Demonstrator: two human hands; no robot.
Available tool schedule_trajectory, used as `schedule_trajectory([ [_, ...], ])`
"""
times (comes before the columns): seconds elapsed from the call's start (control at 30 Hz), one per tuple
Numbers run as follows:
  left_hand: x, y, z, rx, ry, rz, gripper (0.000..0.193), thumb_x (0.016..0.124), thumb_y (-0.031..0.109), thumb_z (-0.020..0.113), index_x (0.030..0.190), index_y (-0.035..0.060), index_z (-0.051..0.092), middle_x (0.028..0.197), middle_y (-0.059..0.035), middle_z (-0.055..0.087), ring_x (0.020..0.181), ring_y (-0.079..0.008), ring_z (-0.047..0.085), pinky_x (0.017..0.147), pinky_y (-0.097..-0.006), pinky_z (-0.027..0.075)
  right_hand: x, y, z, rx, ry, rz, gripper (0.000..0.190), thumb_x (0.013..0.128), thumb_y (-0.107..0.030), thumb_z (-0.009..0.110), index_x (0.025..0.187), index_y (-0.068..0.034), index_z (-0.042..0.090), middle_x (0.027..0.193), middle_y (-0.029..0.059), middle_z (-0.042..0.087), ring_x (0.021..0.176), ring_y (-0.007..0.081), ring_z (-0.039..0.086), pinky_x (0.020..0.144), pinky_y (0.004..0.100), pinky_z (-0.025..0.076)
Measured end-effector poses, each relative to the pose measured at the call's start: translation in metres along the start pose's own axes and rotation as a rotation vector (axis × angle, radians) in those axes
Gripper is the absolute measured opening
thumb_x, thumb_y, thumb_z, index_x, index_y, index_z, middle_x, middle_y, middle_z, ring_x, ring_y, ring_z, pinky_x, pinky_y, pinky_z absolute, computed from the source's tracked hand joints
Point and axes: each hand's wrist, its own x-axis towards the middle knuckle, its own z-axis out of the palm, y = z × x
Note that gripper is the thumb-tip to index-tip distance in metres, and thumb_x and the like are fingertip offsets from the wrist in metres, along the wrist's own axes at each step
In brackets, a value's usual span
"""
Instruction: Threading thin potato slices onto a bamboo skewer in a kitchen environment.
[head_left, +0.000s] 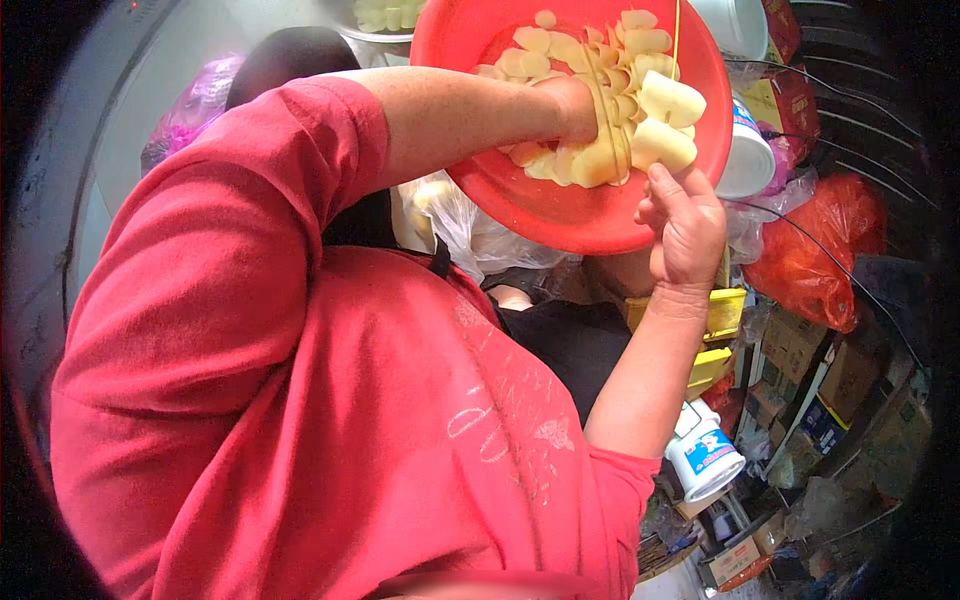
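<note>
My right hand (686, 217) pinches the lower end of a thin skewer (676, 34) at the near right rim of a red plastic basin (555, 221). Two thick stacks of pale yellow slices, apparently potato, are threaded on it: an upper stack (673, 99) and a lower stack (664, 146) close to my fingertips. Down among the loose slices (525, 61) in the basin is my left hand (574, 109). Its fingers are hidden, so I cannot tell what they hold. More thin skewers (606, 112) lie across the slices beside it.
At top left a bowl (386, 15) holds more pale pieces. A clear plastic bag (465, 225) sits below the basin. To the right are a white bucket (750, 154), a red plastic bag (817, 247), yellow crates (724, 311) and a black cable (832, 259). Another white bucket (705, 454) stands lower.
</note>
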Motion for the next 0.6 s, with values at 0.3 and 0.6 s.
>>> schedule_trajectory([
  [0.3,-0.001,0.0,-0.007,-0.04,-0.052,-0.043,0.024,0.068,0.028,0.067,0.073,0.0046,0.067,0.065,-0.0066,0.065,0.056,-0.0172,0.063,0.053,-0.033,0.05,0.003,-0.003,0.004,0.021,-0.029,-0.018,0.025,0.082,-0.007,0.064,0.105,0.002,0.061,0.081,0.0033,0.063,0.057,0.0071,0.053,0.051,0.0197,0.045],
  [0.6,0.011,-0.054,-0.054,-0.709,-0.093,0.054,0.02,0.07,0.017,0.066,0.084,0.0032,0.065,0.062,-0.0061,0.061,0.05,-0.0135,0.057,0.045,-0.0286,0.047,-0.002,-0.004,0.002,0.058,-0.024,-0.04,0.027,0.083,-0.006,0.064,0.108,0.002,0.061,0.082,0.0035,0.063,0.059,0.007,0.054,0.051,0.0196,0.045],
])
